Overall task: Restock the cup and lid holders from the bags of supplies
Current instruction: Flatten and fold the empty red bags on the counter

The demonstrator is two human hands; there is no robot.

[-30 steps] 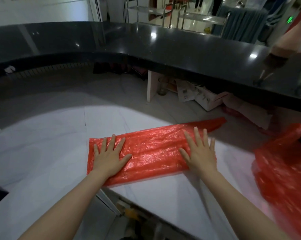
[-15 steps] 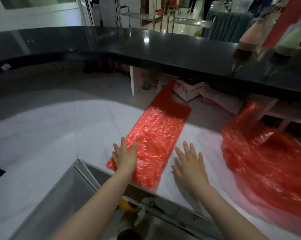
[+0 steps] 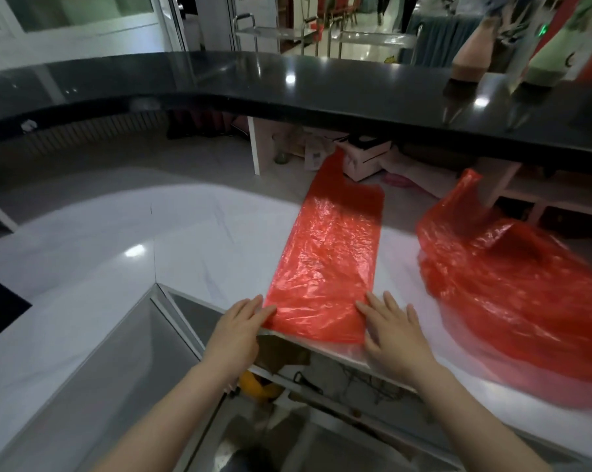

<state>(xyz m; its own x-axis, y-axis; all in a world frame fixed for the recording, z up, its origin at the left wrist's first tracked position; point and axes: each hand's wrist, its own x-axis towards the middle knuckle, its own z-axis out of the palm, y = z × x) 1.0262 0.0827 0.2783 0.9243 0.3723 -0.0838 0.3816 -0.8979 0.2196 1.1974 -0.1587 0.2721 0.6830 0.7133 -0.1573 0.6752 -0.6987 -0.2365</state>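
A flattened red plastic bag [image 3: 328, 253] lies lengthwise on the white marble counter [image 3: 192, 240], its handles pointing away from me and its bottom edge at the counter's near edge. My left hand [image 3: 242, 327] rests flat at the bag's near left corner, fingertips on the plastic. My right hand [image 3: 391, 327] lies flat at the near right corner, fingers spread and touching the bag's edge. A second, crumpled red plastic bag [image 3: 512, 270] sits on the counter to the right, blurred.
A raised black bar top [image 3: 322, 86] curves along the back. Boxes [image 3: 362, 158] and clutter sit under it. Below the counter's near edge is a steel-framed opening [image 3: 172, 335] with a yellow object [image 3: 257, 386] and cables inside.
The flat bag has turned from lying crosswise to lengthwise. Both hands have slid off its top down to its near corners at the counter edge. My view has shifted to the right.
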